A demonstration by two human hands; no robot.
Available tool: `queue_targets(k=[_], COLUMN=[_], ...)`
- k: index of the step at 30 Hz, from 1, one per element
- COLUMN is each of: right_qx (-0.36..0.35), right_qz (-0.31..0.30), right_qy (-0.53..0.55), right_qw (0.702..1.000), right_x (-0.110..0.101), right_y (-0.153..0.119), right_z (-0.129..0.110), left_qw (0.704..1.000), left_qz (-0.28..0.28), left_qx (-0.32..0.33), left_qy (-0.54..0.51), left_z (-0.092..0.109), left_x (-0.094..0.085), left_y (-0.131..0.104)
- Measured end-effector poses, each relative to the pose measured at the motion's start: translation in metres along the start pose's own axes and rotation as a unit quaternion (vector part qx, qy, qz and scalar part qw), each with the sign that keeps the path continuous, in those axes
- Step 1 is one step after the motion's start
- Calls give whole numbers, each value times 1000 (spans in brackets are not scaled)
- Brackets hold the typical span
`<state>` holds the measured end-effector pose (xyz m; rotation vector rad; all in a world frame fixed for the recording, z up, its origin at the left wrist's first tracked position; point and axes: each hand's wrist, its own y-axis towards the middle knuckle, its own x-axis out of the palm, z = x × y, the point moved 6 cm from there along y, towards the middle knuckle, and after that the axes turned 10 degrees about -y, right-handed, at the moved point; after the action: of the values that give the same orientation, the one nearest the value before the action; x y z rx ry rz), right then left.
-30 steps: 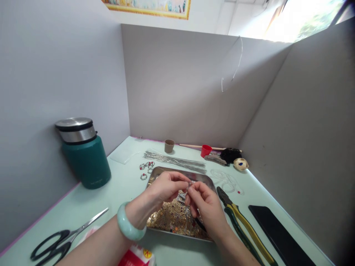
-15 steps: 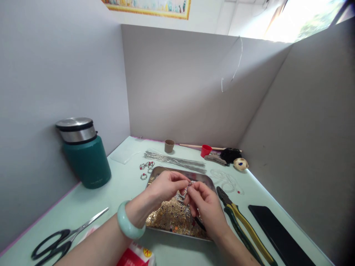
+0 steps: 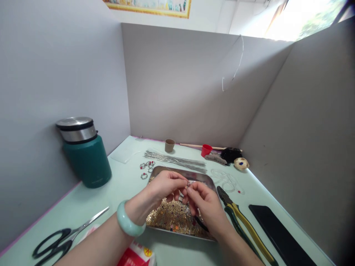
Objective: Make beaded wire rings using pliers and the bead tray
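Observation:
Above the metal tray (image 3: 177, 238), my left hand (image 3: 168, 184) and my right hand (image 3: 203, 203) meet fingertip to fingertip. Both are closed in a pinch on a small silvery beaded piece (image 3: 189, 184), mostly hidden by the fingers. A pale green bangle (image 3: 129, 220) circles my left wrist. Gold-coloured beads (image 3: 169, 214) with a few darker and orange ones cover the tray's bottom. A black curved handle (image 3: 201, 224) shows under my right hand; I cannot tell whether the hand touches it. Left of the tray lie several small silvery rings (image 3: 144, 176) with red beads.
Scissors (image 3: 72, 234) and a red-and-white packet (image 3: 135, 255) lie at the front left, a green flask (image 3: 85, 159) behind. Thin wires (image 3: 174, 160), a brown cup (image 3: 169, 145) and a red cup (image 3: 206, 150) are at the back. Pliers (image 3: 241, 218) and a black slab (image 3: 277, 231) lie right.
My left fingers have shifted slightly around the small piece, and less of it shows below them. The hands stay together over the tray; the view has moved very slightly.

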<state>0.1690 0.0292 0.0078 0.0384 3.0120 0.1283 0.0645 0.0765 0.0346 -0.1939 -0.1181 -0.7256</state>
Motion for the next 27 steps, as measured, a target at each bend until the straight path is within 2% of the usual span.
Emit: queue_targets(k=[8,10,12,14,16,18,19,22,27], right_qx=[42,48,41,11,-16,-16,-11,-4,-15], right_qz=[-35,-44,-43,-22,-18,-60,-79,-88,-42], right_qy=[0,-36,-127,-285,-453,-555,-581,-603,-583], right_qw=[998,997,990,958,891,829,810,793,811], right_x=[0,-3,-12,-26,-36,-36,-35,-29,-22], right_y=[2,2,2,1,0,-2,-3,-4,1], right_z=[2,0,-4,-8,-7,1,6,15,10], left_qw=[999,999,999,999,999,999,999,998,998], left_qz=[-8,-14,-12,4,19,19,19,18,13], left_qx=[-19,-15,-13,-8,3,15,19,29,56], left_qy=[-43,-38,-37,-39,-42,-44,-46,-43,-41], left_z=[-3,-2,-2,0,2,3,4,4,7], left_x=[-2,-2,-4,-8,-12,-14,-15,-16,-17], left_y=[1,1,2,3,3,3,2,1,-1])
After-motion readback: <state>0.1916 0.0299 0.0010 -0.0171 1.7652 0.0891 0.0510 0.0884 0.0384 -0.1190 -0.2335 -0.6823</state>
